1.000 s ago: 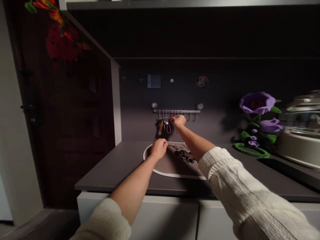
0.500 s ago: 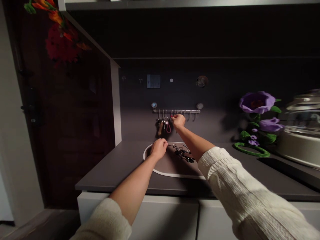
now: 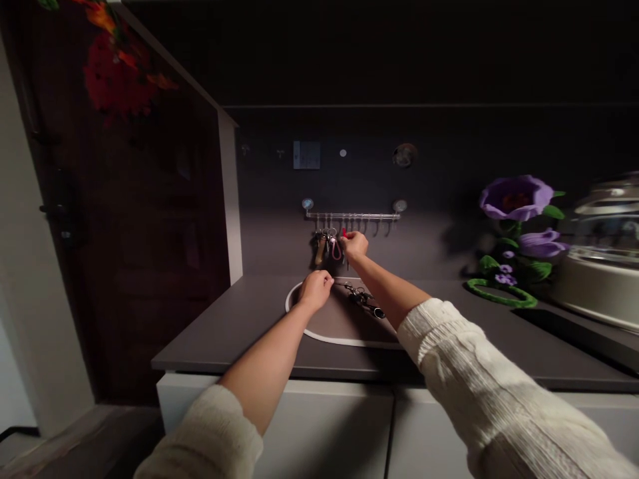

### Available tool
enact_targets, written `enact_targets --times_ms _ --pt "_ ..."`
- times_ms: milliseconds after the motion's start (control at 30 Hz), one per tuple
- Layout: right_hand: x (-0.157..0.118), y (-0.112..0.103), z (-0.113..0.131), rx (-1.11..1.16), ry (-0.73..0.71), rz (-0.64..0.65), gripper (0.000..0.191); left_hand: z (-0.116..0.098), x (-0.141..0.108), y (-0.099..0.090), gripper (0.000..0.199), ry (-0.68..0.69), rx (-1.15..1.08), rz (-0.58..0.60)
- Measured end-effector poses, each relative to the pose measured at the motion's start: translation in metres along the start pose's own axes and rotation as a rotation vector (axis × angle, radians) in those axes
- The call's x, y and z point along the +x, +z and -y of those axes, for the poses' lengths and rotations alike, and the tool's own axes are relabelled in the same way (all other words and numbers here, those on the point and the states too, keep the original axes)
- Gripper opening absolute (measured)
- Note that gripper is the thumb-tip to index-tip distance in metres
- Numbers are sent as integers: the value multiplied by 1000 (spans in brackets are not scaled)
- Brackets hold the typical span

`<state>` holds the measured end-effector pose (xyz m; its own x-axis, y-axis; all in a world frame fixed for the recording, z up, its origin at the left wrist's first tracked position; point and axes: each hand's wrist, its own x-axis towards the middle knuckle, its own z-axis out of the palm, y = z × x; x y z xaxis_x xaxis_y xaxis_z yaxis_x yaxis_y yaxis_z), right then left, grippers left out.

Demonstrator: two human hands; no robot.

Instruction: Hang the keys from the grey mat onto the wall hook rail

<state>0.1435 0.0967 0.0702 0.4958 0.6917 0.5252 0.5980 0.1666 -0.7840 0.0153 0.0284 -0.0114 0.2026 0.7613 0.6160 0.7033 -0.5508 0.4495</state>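
Note:
My right hand is closed on keys with a red piece, just below the hook rail on the wall. Left of it, several keys with a tan tag and a pink loop hang from the rail. My left hand is pinched over the left part of a brown mat with a white rim. Its fingertips are by a thin dark strand that runs toward a bunch of dark keys on the mat; what they grip is too small to make out.
Purple artificial flowers with a green ring base stand on the right of the counter, beside a white appliance with a clear dome. A dark door is at the left. A shelf edge crosses above.
My right hand has moved slightly down from the hooks, and more of the red piece and the keys beneath it shows. My left hand stays over the mat. The view has shifted a little.

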Motion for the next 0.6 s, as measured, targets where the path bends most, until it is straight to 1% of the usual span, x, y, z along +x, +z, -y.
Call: enact_targets --times_ms 167,300,433,600 --pt "-3 5 -11 91 7 62 26 1 0 -1 16 -14 7 16" --pt "-6 3 -18 245 3 157 31 0 -1 -2 16 -17 16 41" --pt "-9 -3 -26 371 -6 256 34 2 -1 -1 16 -21 6 62" --pt "-21 -17 -38 429 18 326 33 5 0 2 16 -4 -20 98"
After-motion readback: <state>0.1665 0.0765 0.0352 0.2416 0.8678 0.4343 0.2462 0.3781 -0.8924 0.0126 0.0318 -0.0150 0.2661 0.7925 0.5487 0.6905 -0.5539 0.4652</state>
